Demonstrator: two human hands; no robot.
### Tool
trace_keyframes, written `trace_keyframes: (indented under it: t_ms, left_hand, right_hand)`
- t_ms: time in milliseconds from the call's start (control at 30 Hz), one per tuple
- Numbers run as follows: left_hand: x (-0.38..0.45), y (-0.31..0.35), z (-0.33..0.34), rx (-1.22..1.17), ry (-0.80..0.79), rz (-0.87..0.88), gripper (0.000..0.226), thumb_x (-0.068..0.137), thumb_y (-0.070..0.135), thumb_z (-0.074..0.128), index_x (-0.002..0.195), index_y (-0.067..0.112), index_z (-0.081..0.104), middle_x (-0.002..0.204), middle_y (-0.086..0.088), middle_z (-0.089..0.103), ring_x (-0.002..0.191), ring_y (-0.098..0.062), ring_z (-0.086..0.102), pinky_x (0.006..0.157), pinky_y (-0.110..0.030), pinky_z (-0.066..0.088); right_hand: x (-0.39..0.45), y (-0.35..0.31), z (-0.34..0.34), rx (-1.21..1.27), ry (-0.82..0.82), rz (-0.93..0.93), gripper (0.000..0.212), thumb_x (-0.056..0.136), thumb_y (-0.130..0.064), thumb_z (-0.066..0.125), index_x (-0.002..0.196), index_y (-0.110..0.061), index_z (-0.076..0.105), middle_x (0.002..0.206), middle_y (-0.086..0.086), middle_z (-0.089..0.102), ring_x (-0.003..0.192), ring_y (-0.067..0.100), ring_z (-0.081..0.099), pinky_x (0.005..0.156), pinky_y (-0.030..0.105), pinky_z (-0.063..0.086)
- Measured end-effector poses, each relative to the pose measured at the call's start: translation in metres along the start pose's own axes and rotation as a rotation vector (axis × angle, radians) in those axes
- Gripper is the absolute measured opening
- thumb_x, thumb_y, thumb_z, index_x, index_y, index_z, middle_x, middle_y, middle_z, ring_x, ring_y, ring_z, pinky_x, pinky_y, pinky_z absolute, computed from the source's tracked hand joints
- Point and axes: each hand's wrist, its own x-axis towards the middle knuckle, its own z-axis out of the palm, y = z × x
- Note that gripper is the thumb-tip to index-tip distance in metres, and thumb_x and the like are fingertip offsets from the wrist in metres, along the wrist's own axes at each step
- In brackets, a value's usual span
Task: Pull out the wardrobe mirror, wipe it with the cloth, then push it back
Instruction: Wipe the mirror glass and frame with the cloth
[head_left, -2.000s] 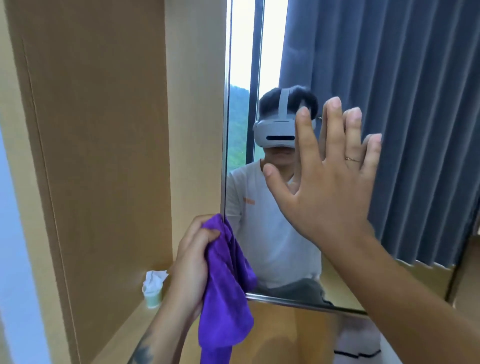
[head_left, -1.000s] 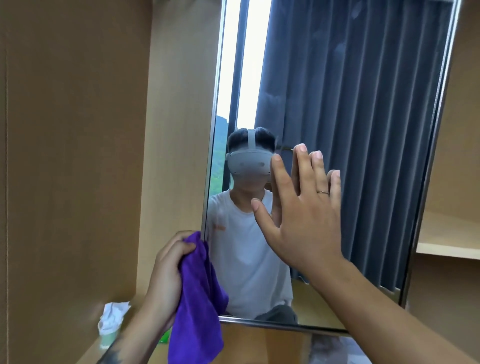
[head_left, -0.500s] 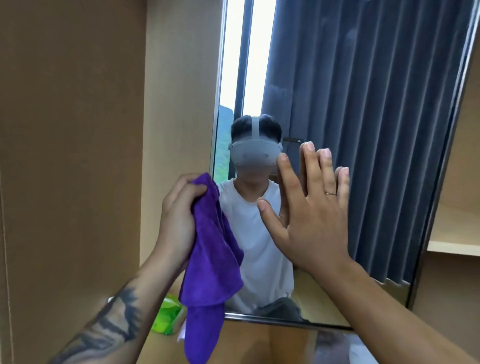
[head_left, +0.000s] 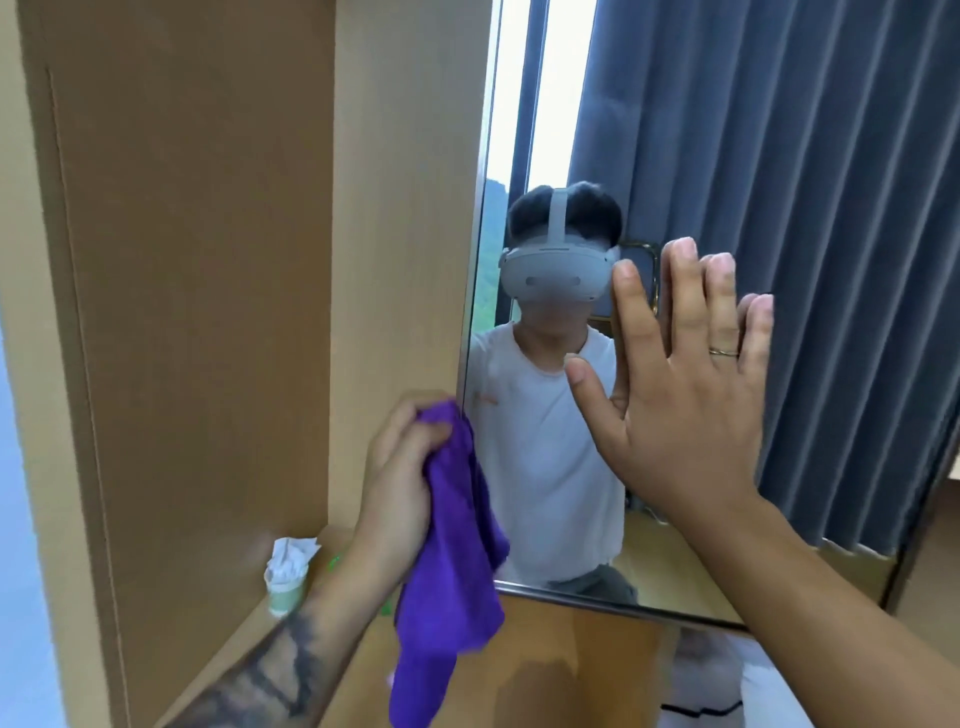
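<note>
The mirror (head_left: 779, 208) stands upright, long axis vertical, its left edge just right of the left hand (head_left: 400, 467), whose fingers clutch the purple cloth (head_left: 447, 561). The right hand (head_left: 685, 395), fingers straight and spread, presses flat on the glass.

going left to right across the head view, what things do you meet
wardrobe side panel → small cup stuffed with tissue → left hand gripping the purple cloth → mirror → right hand, fingers straight, flat at the glass
</note>
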Motion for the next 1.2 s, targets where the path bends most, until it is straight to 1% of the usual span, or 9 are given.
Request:
trace_keyframes:
  t_ms: [67,167,367,567,600,700,767,967,1200]
  left_hand:
    - [0.035,0.026,0.014,0.049,0.052,0.118,0.020,0.097,-0.002,0.052,0.093,0.009,0.068,0.075,0.016,0.068,0.075,0.006,0.059,0.074,-0.009,0.043]
    - [0.070,0.053,0.028,0.020,0.096,0.191,0.013,0.092,0.010,0.056,0.092,0.011,0.069,0.078,0.017,0.066,0.078,0.003,0.059,0.075,-0.011,0.045]
    - [0.025,0.001,0.013,-0.003,0.058,0.117,0.016,0.091,0.010,0.049,0.091,0.011,0.065,0.077,0.017,0.064,0.075,0.004,0.059,0.071,-0.010,0.046]
    - [-0.015,-0.032,-0.006,-0.065,0.028,-0.101,0.024,0.074,0.032,0.059,0.089,0.016,0.069,0.091,-0.024,0.062,0.096,-0.054,0.060,0.096,-0.062,0.048]
    - [-0.011,-0.025,-0.004,-0.062,0.023,-0.080,0.019,0.076,0.029,0.059,0.087,0.018,0.070,0.088,-0.019,0.063,0.091,-0.047,0.062,0.095,-0.058,0.051]
    - [0.014,0.001,0.002,-0.009,0.025,0.044,0.018,0.081,0.017,0.055,0.083,0.022,0.072,0.080,0.009,0.068,0.079,-0.007,0.061,0.076,-0.018,0.049]
    - [0.028,0.017,0.009,0.005,0.049,0.107,0.016,0.083,0.015,0.057,0.088,0.020,0.072,0.081,0.016,0.069,0.078,0.001,0.061,0.072,-0.010,0.045]
    - [0.008,0.000,0.010,-0.051,0.078,0.038,0.016,0.085,0.016,0.053,0.090,0.015,0.068,0.078,0.014,0.065,0.074,0.000,0.059,0.068,-0.011,0.045]
    - [-0.037,-0.045,-0.012,-0.058,0.013,-0.155,0.022,0.084,0.016,0.050,0.093,0.005,0.067,0.084,-0.007,0.063,0.082,-0.017,0.055,0.069,-0.020,0.046]
  right_hand:
    - [0.000,0.001,0.000,0.001,0.003,-0.005,0.072,0.106,-0.061,0.041,0.165,-0.023,0.029,0.173,0.015,0.018,0.160,0.035,0.014,0.129,0.055,0.002]
    - [0.000,0.000,0.001,0.005,0.011,-0.011,0.072,0.106,-0.061,0.042,0.165,-0.022,0.031,0.172,0.016,0.021,0.160,0.036,0.017,0.129,0.055,0.004]
    - [-0.001,0.000,0.002,-0.002,0.003,-0.008,0.071,0.106,-0.061,0.041,0.165,-0.024,0.028,0.173,0.015,0.020,0.160,0.035,0.015,0.128,0.056,0.003]
    - [0.000,-0.001,0.002,-0.013,0.002,0.000,0.071,0.106,-0.061,0.041,0.165,-0.023,0.031,0.172,0.015,0.021,0.160,0.036,0.017,0.128,0.056,0.005]
    - [-0.001,-0.001,0.001,-0.009,0.000,0.000,0.071,0.106,-0.061,0.041,0.165,-0.023,0.031,0.172,0.015,0.021,0.160,0.035,0.017,0.128,0.056,0.005]
    - [-0.002,-0.001,0.001,0.007,0.010,0.003,0.069,0.106,-0.061,0.042,0.163,-0.023,0.035,0.172,0.015,0.024,0.160,0.035,0.018,0.129,0.055,0.007]
    - [-0.003,-0.001,0.001,0.021,0.033,0.006,0.068,0.106,-0.060,0.043,0.162,-0.023,0.037,0.171,0.014,0.026,0.159,0.035,0.019,0.129,0.055,0.009]
    - [-0.027,-0.003,0.002,0.016,0.025,0.030,0.065,0.108,-0.055,0.043,0.163,-0.022,0.036,0.171,0.014,0.025,0.160,0.034,0.017,0.131,0.051,0.005]
    - [-0.038,-0.005,0.007,-0.037,0.025,0.032,0.065,0.108,-0.053,0.044,0.164,-0.022,0.033,0.172,0.013,0.025,0.160,0.034,0.019,0.130,0.053,0.008]
